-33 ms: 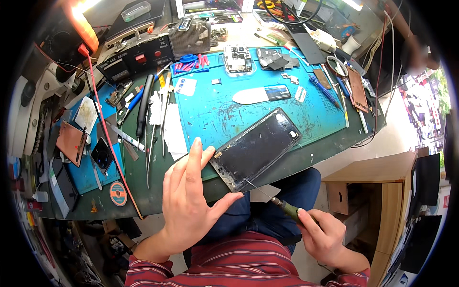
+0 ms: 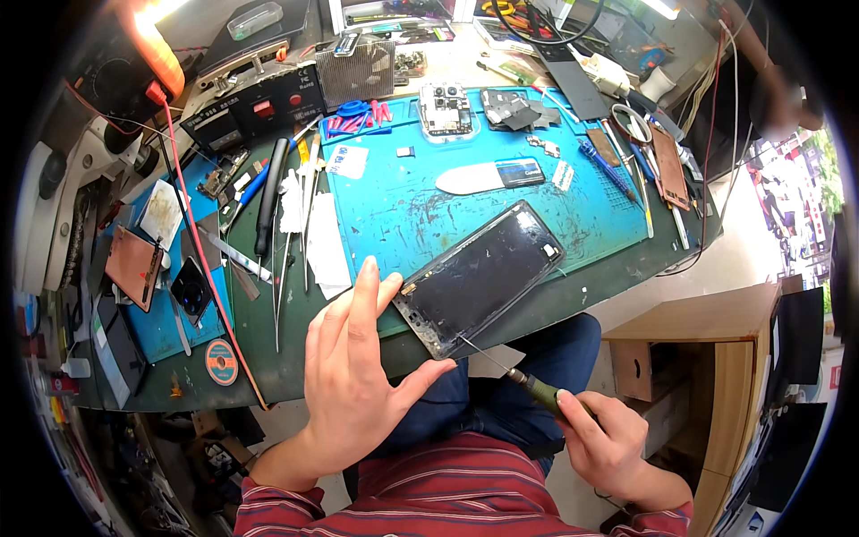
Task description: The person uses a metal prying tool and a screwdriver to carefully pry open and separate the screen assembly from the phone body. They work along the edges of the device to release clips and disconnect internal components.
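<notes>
A black phone frame [image 2: 479,282], with small metal parts at its near-left end, lies slanted at the front of the bench, its near corner over the edge. My left hand [image 2: 353,367] spans that end: thumb at the near corner, a fingertip at the left corner, the other fingers stretched out. In my right hand [image 2: 608,438] is a green-handled tool [image 2: 540,391] with a thin metal shaft, pinched by the handle. The shaft's tip meets the frame's near long edge close to the corner; whether the tip is blade or point, I cannot tell.
Behind the frame, a blue work mat [image 2: 385,206] holds a flat pry blade [image 2: 474,178] and a phone board [image 2: 446,112]. Tweezers [image 2: 280,286] and pens lie to the left, beside a solder wick spool [image 2: 221,362]. A red cable [image 2: 206,259] crosses the left side. A wooden cabinet [image 2: 689,313] stands right.
</notes>
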Demonstrator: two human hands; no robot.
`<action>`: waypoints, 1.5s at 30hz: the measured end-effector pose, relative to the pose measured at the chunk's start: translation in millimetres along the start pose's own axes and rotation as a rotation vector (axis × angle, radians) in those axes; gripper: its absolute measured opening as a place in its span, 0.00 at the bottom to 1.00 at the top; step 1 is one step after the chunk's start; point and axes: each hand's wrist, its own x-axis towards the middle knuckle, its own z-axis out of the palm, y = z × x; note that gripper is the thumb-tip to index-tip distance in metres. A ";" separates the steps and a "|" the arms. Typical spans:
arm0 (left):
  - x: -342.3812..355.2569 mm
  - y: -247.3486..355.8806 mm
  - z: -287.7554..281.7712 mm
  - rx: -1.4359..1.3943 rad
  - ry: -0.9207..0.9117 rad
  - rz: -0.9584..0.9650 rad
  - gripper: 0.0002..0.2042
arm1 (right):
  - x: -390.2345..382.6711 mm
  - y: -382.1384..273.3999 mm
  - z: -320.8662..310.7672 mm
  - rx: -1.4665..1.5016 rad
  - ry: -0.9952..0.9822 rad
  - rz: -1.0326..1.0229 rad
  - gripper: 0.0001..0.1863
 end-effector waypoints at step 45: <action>-2.0 0.8 4.4 -0.010 0.071 0.014 0.63 | 3.9 -11.7 -11.5 -0.083 -0.044 -0.034 0.32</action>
